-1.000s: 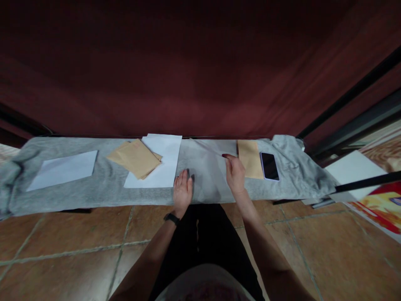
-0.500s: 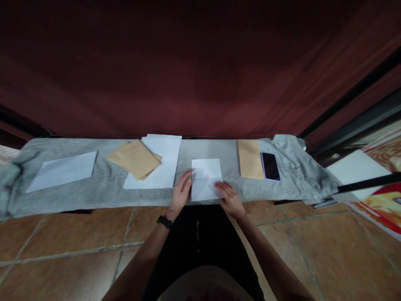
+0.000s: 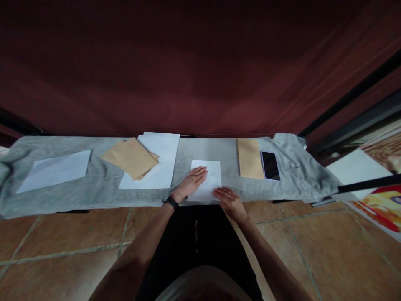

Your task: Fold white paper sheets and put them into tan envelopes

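A folded sheet of white paper point(image 3: 209, 177) lies on the grey cloth in front of me. My left hand point(image 3: 193, 179) rests flat across its left part, fingers stretched out toward the upper right. Over the lower right edge of the paper lie the fingers of my right hand point(image 3: 229, 201), extended and palm down. Neither hand grips anything. To the left, several brown envelopes point(image 3: 138, 158) lie stacked askew on larger white sheets point(image 3: 167, 167).
A grey cloth point(image 3: 103, 192) covers the narrow table. At far left lies another white sheet point(image 3: 58, 170). On the right, a brown envelope point(image 3: 250, 159) lies beside a phone point(image 3: 270, 166). A dark red curtain point(image 3: 194, 83) hangs behind; black metal bars point(image 3: 354, 90) stand at right.
My left hand has moved from the paper's left edge to the right, onto its surface, and flattened out. My right hand has shifted slightly down along the right side.
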